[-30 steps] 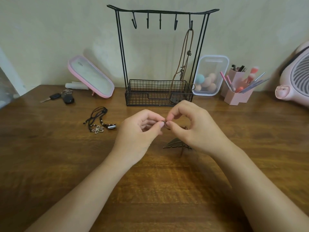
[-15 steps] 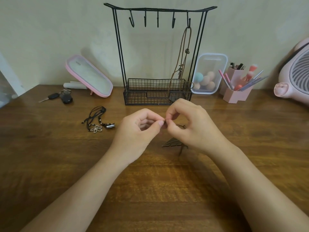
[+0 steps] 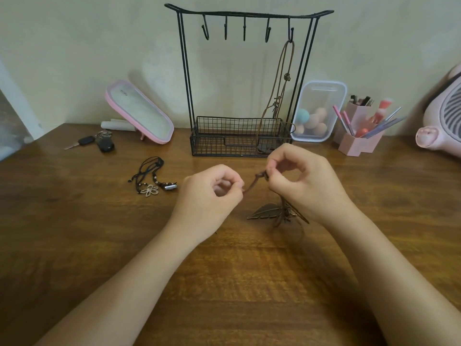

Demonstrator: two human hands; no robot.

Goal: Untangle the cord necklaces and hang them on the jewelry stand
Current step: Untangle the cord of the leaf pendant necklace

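Note:
A black wire jewelry stand (image 3: 247, 13) with several hooks and a mesh basket stands at the back of the wooden table (image 3: 74, 233). One brown cord necklace (image 3: 287, 78) hangs from its rightmost hook into the basket. My left hand (image 3: 209, 196) and my right hand (image 3: 304, 181) both pinch a brown cord (image 3: 253, 182) stretched between them over the table. Its bronze leaf pendant (image 3: 265, 211) dangles below my right hand. A tangle of black cord necklaces (image 3: 152, 178) with a flower pendant lies to the left.
A pink-rimmed mirror (image 3: 139, 112) leans at the back left, with car keys (image 3: 97, 142) beside it. Right of the stand are a clear box of sponges (image 3: 318, 111), a pink brush holder (image 3: 360, 131) and a pink fan (image 3: 444, 116).
My hands have drawn apart, the right one moving right and slightly up. A short length of brown cord now shows between them, where the fingertips were touching before.

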